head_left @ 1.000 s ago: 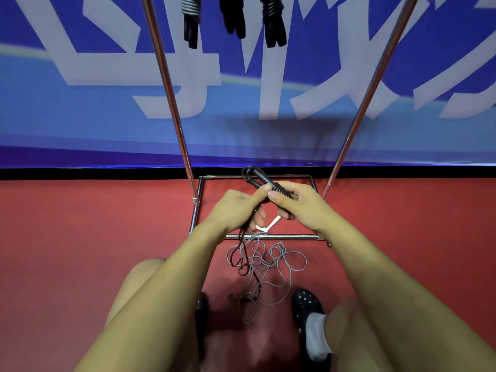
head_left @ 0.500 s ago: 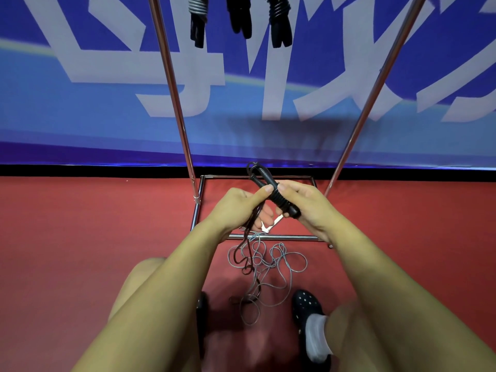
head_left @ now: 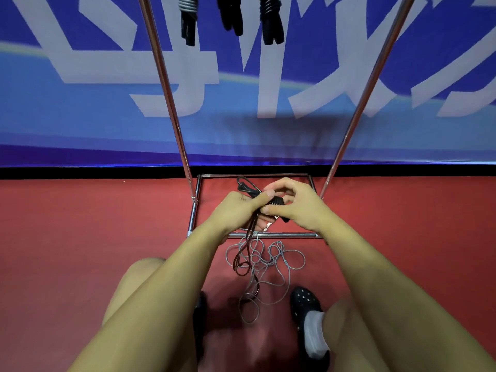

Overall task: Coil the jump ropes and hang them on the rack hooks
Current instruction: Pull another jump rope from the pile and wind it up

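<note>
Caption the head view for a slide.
Both hands, left and right, grip black jump rope handles above tangled cord on red floor.

Banner point(head_left: 80, 108): large white characters, cropped, unreadable.

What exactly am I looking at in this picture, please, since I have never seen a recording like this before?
There is no machine here. A person wears a camera on the head, which looks forward and down, so you see their own forearms, knees and feet.

The left hand and the right hand together grip the black handles of a dark jump rope, whose cord hangs down from the hands. On the red floor beneath lies a loose tangle of grey rope, mixed with the dark cord.

The shiny tubes are a metal rack: two poles rising from a rectangular base on the floor. At the top edge, coiled ropes already hang down, though the hooks themselves are out of view. Behind stands a blue banner with large pale lettering.
</note>
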Available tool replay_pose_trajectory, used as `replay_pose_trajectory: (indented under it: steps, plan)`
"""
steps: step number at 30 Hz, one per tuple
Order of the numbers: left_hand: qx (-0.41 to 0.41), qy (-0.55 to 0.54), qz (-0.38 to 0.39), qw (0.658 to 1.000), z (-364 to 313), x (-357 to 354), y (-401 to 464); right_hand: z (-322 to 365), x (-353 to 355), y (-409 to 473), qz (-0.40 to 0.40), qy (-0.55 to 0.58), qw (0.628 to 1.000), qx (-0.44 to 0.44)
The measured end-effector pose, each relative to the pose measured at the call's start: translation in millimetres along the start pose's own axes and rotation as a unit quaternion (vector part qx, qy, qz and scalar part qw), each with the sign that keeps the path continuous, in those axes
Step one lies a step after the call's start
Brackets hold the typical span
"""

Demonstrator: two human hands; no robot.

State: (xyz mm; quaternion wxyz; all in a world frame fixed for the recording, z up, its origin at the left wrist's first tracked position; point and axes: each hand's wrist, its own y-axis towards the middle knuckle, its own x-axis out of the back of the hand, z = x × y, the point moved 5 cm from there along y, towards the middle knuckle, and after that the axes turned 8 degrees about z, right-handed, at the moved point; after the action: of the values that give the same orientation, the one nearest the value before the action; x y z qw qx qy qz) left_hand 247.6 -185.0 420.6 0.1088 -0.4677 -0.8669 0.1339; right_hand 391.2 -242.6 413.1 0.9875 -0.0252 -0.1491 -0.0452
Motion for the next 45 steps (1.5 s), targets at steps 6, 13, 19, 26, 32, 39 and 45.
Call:
replay_pose_trajectory:
  steps: [6,13,19,26,32,39,45]
  plan:
    - [-0.022,0.020,0.050,0.998,-3,1,-3,1,-5,-9,0.134,0.045,0.988,-0.053]
    - [-0.003,0.027,0.035,0.999,-5,1,-3,11,-5,-9,0.129,0.059,0.990,-0.001]
    - [0.014,0.080,0.022,0.996,-3,6,-4,12,-5,-6,0.094,0.071,0.993,-0.014]
    - [-0.012,-0.048,0.036,0.998,-2,0,2,2,10,3,-0.005,0.092,0.996,0.012]
    - [-0.028,-0.036,-0.064,0.997,3,13,8,-4,8,5,-0.023,0.211,0.976,-0.052]
    - [-0.070,0.078,-0.120,0.987,0,16,6,-7,2,6,-0.020,0.244,0.968,-0.050]
    - [-0.065,0.131,-0.101,0.984,-4,14,2,-5,0,4,0.021,0.173,0.984,-0.023]
